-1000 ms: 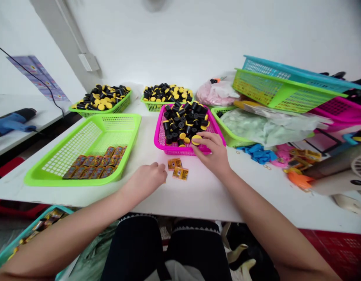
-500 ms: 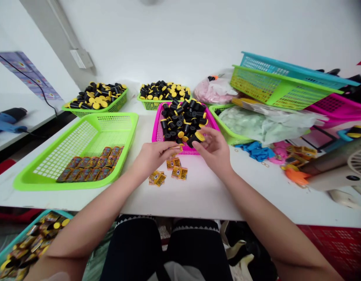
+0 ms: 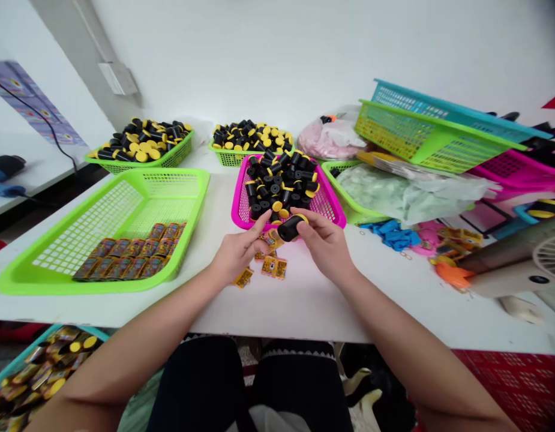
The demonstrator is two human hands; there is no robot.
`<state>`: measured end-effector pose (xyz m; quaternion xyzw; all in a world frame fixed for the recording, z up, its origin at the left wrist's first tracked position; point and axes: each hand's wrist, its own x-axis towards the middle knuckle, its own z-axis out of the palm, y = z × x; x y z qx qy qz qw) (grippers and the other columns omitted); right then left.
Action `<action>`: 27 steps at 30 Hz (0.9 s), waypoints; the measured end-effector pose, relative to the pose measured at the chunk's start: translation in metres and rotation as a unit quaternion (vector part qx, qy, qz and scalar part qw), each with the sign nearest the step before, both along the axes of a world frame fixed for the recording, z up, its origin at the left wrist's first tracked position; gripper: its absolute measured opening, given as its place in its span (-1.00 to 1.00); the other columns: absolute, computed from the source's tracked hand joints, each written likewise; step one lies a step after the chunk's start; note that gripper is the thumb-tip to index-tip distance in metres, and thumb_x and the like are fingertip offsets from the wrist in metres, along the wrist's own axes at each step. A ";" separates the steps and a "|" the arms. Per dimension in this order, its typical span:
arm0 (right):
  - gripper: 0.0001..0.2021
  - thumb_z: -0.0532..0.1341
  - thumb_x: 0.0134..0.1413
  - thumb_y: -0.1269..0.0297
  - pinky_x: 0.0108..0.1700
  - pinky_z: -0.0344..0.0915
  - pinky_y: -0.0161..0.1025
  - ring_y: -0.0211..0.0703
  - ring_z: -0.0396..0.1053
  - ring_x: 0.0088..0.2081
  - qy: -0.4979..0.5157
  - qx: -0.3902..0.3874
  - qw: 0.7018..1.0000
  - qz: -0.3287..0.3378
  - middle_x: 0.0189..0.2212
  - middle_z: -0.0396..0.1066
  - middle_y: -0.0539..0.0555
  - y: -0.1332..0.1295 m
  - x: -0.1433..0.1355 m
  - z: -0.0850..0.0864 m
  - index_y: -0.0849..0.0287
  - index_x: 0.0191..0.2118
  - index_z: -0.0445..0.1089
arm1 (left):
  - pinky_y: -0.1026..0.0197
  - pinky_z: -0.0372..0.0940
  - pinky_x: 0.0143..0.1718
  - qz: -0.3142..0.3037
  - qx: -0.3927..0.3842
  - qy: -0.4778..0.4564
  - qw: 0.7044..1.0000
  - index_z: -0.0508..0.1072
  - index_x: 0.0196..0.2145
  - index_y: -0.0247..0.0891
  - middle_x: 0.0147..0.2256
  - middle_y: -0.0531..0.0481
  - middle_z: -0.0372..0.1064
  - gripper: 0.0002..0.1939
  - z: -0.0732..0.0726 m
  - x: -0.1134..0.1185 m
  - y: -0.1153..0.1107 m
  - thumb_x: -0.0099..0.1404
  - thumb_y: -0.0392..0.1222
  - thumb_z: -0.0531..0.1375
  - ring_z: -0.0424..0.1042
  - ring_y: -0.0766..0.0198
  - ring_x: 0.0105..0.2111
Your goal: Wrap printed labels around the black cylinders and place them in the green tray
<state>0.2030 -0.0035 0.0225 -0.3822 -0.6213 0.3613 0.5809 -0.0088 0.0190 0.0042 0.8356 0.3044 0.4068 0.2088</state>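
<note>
My right hand grips a small black canister with a yellow cap, tilted on its side in front of the pink basket. Close by on the left, my left hand pinches a printed orange label sleeve between thumb and fingers; part of it overlaps the labels behind. Below the hands, several flat labels lie loose on the white table. Many more black canisters with yellow caps are heaped in the pink basket.
At left, a green basket holds rows of labelled canisters. Two green baskets of capped canisters stand behind. Stacked baskets, plastic bags, blue scraps and a fan occupy the right.
The canister has come down and left, nearer my left hand, and is turned more on its side. My left hand has shifted slightly down with the label. The view has turned a little.
</note>
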 end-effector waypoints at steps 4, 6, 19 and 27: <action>-0.67 0.33 0.08 0.08 -0.22 0.53 -0.20 -0.24 0.48 -0.28 -0.013 0.005 0.999 0.038 -0.21 0.52 0.03 0.001 -0.003 -0.004 -0.01 -0.03 0.48 | 0.48 0.33 -0.37 -0.018 0.031 -0.030 0.999 0.19 0.31 -0.15 -0.50 0.20 0.49 -0.48 -0.002 -0.001 0.001 0.42 -0.26 0.03 0.43 0.47 -0.53; -0.66 0.37 0.04 0.13 -0.20 0.53 -0.21 -0.22 0.47 -0.22 -0.021 0.030 0.998 0.044 -0.15 0.49 0.06 0.002 -0.004 -0.005 -0.01 -0.04 0.48 | 0.46 0.34 -0.37 -0.045 0.028 -0.042 0.998 0.24 0.28 -0.17 -0.49 0.16 0.50 -0.52 -0.004 -0.001 0.002 0.43 -0.20 0.05 0.46 0.44 -0.49; -0.67 0.35 0.06 0.19 -0.10 0.53 -0.15 -0.21 0.49 -0.19 -0.090 0.059 0.992 0.060 -0.16 0.50 0.07 -0.002 -0.004 -0.006 0.00 -0.02 0.48 | 0.27 0.37 -0.12 -0.100 -0.155 -0.105 0.977 -0.21 0.41 -0.16 -0.16 -0.07 0.53 -0.08 -0.004 0.011 -0.005 0.27 -0.17 0.25 0.48 0.35 -0.25; -0.82 0.28 0.16 0.19 -0.07 0.53 -0.16 -0.18 0.54 -0.12 -0.045 0.059 0.994 0.076 -0.15 0.57 0.06 -0.007 -0.005 -0.004 0.03 -0.12 0.46 | 0.42 0.30 -0.43 -0.178 -0.211 -0.170 0.946 -0.23 0.41 -0.20 -0.37 0.06 0.48 -0.14 -0.002 0.014 -0.011 0.34 -0.09 0.19 0.32 0.47 -0.51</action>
